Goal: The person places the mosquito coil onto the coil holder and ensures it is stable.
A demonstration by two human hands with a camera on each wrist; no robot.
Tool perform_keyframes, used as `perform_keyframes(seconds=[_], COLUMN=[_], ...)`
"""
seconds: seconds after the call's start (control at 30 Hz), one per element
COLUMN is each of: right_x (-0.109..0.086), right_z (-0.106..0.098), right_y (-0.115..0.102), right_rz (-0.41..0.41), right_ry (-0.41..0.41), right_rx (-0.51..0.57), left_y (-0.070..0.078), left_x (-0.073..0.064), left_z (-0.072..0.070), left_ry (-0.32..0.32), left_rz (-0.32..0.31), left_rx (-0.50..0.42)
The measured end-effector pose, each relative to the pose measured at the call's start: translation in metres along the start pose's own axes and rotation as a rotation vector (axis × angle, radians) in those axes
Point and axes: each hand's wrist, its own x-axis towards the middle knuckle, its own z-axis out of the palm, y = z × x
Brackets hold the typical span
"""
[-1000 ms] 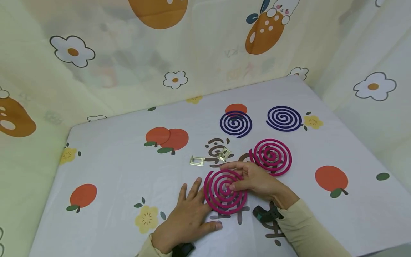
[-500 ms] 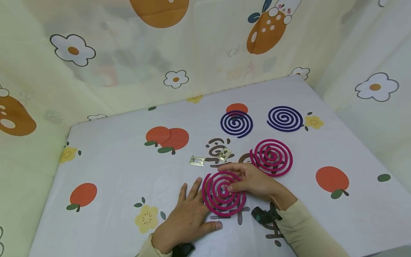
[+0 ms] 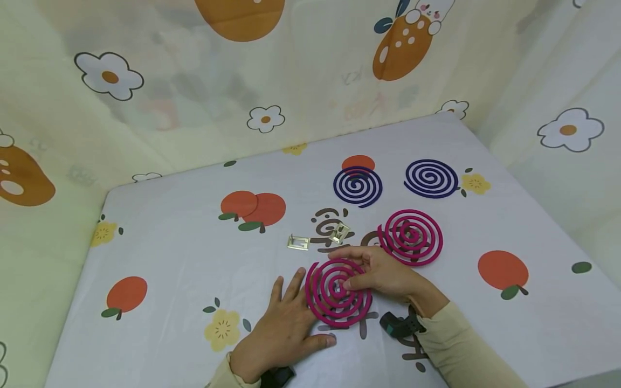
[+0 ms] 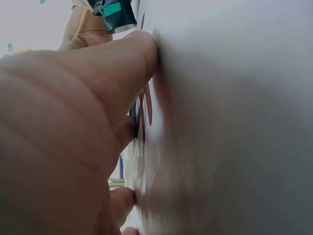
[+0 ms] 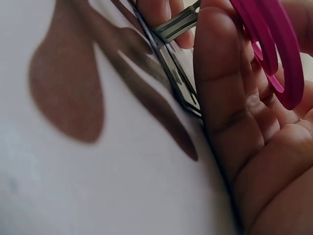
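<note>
A pink mosquito coil [image 3: 335, 295] is pinched by my right hand [image 3: 383, 274], thumb near its centre, and held over the table. Below it, in the right wrist view, a thin metal coil stand [image 5: 183, 93] lies on the cloth, its bent-up tab [image 5: 178, 25] reaching towards the coil [image 5: 284, 49]. My left hand [image 3: 286, 328] lies with fingers spread on the cloth, its index finger passing beneath the coil's left edge. Fingertips of the left hand [image 4: 124, 203] touch the table in the left wrist view. Whether the coil sits on the tab, I cannot tell.
Another pink coil [image 3: 409, 237] rests to the right of my right hand. Two dark blue coils [image 3: 357, 184] lie farther back. Two small gold metal stands [image 3: 298, 242] are just beyond my hands. A patterned curtain [image 3: 194, 124] rises behind the table.
Over the last second my right hand has brought the pink coil slightly left and down. The left hand keeps its place.
</note>
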Motion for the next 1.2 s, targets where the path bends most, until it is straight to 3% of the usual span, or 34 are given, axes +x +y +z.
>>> perform_keyframes(seconds=[0.8,1.2], right_x=[-0.0016,-0.0007], right_z=[-0.0003,0.0027], right_y=[-0.0030,-0.0045], right_rz=[0.045,0.054], right_ry=[0.015,0.037], right_rx=[-0.058,-0.096], left_y=[-0.0010,-0.0020], left_x=[0.0014,-0.0009], left_z=[0.0002,0.0020], left_ry=[-0.005,0.023], left_rz=[0.003,0.018], left_rx=[0.000,0.005])
